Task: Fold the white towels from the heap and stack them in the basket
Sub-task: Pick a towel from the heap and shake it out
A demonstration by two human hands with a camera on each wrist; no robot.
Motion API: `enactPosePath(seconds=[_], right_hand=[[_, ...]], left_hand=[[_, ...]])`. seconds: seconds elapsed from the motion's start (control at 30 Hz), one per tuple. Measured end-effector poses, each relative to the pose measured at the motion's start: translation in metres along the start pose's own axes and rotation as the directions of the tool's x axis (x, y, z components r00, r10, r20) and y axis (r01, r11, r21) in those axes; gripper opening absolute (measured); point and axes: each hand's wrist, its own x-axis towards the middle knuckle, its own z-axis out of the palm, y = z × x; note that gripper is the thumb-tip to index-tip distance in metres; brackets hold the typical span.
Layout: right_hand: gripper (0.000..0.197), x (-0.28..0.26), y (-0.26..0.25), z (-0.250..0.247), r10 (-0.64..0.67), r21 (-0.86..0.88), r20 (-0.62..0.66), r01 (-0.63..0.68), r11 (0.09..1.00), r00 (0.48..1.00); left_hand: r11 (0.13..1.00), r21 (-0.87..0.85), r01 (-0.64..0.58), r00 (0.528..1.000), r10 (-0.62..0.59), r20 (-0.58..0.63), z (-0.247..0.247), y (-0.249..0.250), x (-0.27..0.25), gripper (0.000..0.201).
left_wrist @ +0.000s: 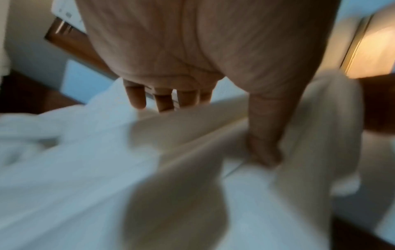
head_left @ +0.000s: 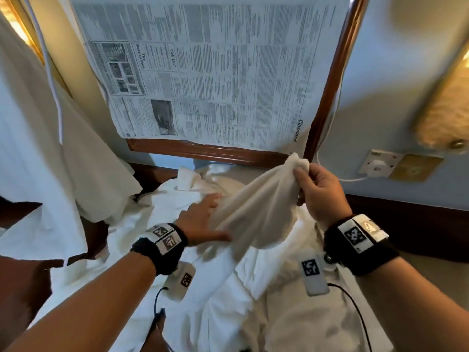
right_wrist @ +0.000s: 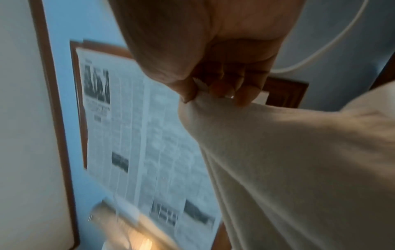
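My right hand (head_left: 303,171) pinches one bunched corner of a white towel (head_left: 258,207) and holds it up in front of the wooden frame. In the right wrist view the thumb and fingertips of that hand (right_wrist: 205,96) clamp the corner, and the towel (right_wrist: 299,160) hangs away below. My left hand (head_left: 215,217) is lower down on the same towel with its fingers straight; the cloth runs between the thumb and the fingers. The left wrist view, blurred, shows the thumb (left_wrist: 262,152) pressing into the towel (left_wrist: 181,128). Under both hands lies the heap of white towels (head_left: 228,288). No basket is in view.
A newspaper (head_left: 203,72) covers a wood-framed panel (head_left: 208,151) on the wall straight ahead. A large white cloth (head_left: 50,174) hangs at the left. A wall socket (head_left: 378,165) with a white cable and a lit lamp (head_left: 444,118) are at the right.
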Motion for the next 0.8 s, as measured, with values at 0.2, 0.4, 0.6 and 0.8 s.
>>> enactPosePath(seconds=[0.2,0.4,0.6,0.8], right_hand=[[0.028,0.013,0.021,-0.085,0.107,0.0,-0.352,-0.114,0.993,0.93],[0.033,-0.018,0.05,-0.091,0.209,-0.225,-0.253,-0.267,0.937,0.945],[0.024,-0.069,0.024,-0.024,0.121,-0.207,0.173,-0.084,0.975,0.977],[0.04,-0.098,-0.017,-0.008,0.031,-0.274,0.609,0.173,0.946,0.793]], left_hand=[[0.817,0.549,0.177,0.969,-0.242,0.048,0.045,-0.073,-0.014,0.02],[0.89,0.398,0.222,0.974,-0.188,-0.124,0.043,-0.098,-0.021,0.013],[0.976,0.204,-0.082,0.939,0.144,-0.313,0.052,-0.043,-0.007,0.081],[0.928,0.336,-0.163,0.984,0.179,-0.017,0.064,0.005,0.004,0.126]])
